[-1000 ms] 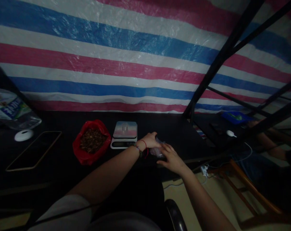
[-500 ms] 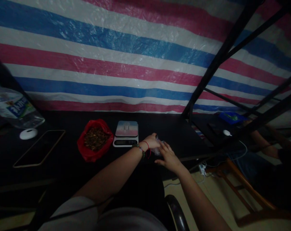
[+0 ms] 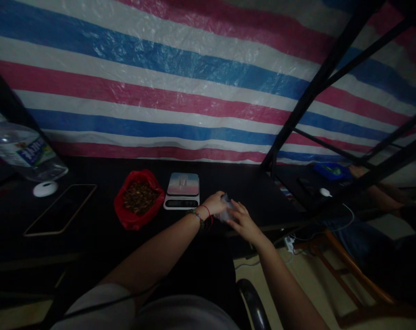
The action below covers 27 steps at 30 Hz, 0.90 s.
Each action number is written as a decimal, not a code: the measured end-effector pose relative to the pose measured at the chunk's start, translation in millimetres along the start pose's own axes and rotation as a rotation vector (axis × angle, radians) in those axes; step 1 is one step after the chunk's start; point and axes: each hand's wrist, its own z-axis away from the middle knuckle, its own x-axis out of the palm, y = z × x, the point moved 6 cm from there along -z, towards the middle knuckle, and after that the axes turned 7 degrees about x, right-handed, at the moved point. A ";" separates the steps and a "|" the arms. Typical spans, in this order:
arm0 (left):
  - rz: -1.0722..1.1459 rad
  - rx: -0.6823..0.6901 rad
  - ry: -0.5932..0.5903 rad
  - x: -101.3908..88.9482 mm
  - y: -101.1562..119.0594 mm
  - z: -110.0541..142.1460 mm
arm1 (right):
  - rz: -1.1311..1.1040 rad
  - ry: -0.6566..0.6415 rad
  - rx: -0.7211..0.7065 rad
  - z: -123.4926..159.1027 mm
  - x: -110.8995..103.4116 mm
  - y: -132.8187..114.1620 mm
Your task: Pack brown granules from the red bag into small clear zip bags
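Note:
Over the dark tabletop, my left hand (image 3: 214, 203) is closed on a small clear plastic bag (image 3: 224, 214), wearing a red string and beads at the wrist. From the other side my right hand (image 3: 245, 223) has its fingers and thumb on the same bag. Dim light blurs the bag's shape, and I cannot make out anything in it. Just left of my hands stands a white kitchen scale (image 3: 182, 203) with a small clear object (image 3: 183, 181) on its plate. Beside the scale an open red plastic bag (image 3: 124, 215) holds many small brown dried pieces (image 3: 139, 198).
A phone (image 3: 61, 211), a white rounded gadget (image 3: 45, 189) and a big clear bottle (image 3: 25, 153) are at the left. Black metal bars (image 3: 297, 110) rise on the right. Beyond them are another person's arm (image 3: 383, 195), a blue tray (image 3: 331, 171) and a wooden chair (image 3: 343, 270).
My right thumb and fingers have drawn in against the clear plastic bag, and more of the bag shows between my hands. The view has shifted slightly, while the scale and red bag stay put.

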 end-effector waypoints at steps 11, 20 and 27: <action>-0.169 -0.008 -0.063 -4.3 8.5 6.2 | 0.114 -0.056 -0.018 3.9 1.1 -13.9; -0.207 0.036 -0.042 -5.2 12.0 8.6 | 0.165 -0.008 -0.030 5.4 4.8 -16.5; -0.200 -0.005 -0.051 -8.5 7.5 5.7 | 0.164 -0.026 0.020 8.0 4.3 -18.8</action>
